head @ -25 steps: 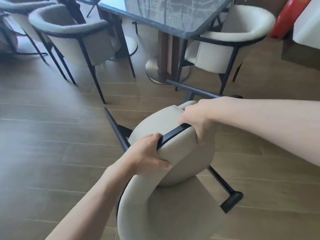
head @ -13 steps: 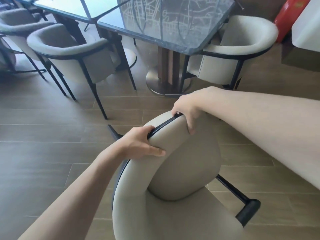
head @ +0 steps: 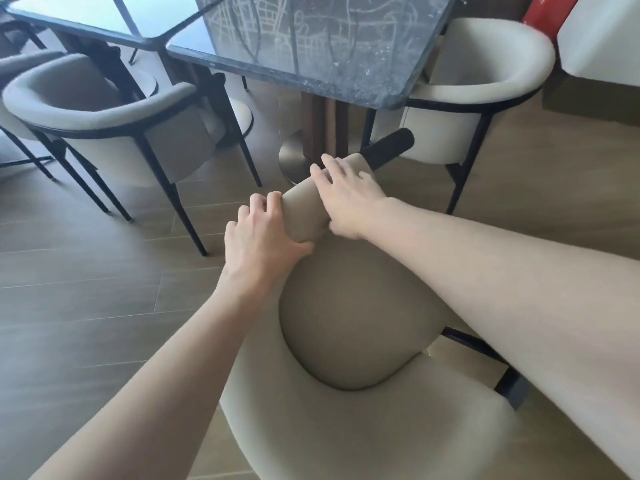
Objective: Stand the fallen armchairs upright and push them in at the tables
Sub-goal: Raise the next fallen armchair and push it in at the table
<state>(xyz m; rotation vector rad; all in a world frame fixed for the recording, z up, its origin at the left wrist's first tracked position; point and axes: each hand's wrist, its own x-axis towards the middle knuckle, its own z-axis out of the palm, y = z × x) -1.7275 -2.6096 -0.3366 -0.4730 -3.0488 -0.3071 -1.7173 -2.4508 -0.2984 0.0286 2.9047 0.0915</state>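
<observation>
Three armchairs: one held [head: 360, 341], two standing [head: 104, 112] [head: 485, 81]; two tables [head: 311, 46] [head: 86, 15]; two hands [head: 259, 237] [head: 346, 199].

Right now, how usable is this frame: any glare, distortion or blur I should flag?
Head view: strong window glare washes out the left table's glass top, and reflections streak the dark tabletop. Wide-angle bending curves the floorboards and swells the right forearm. The hands, left and right, and the armchair they hold read fairly sharp.
</observation>
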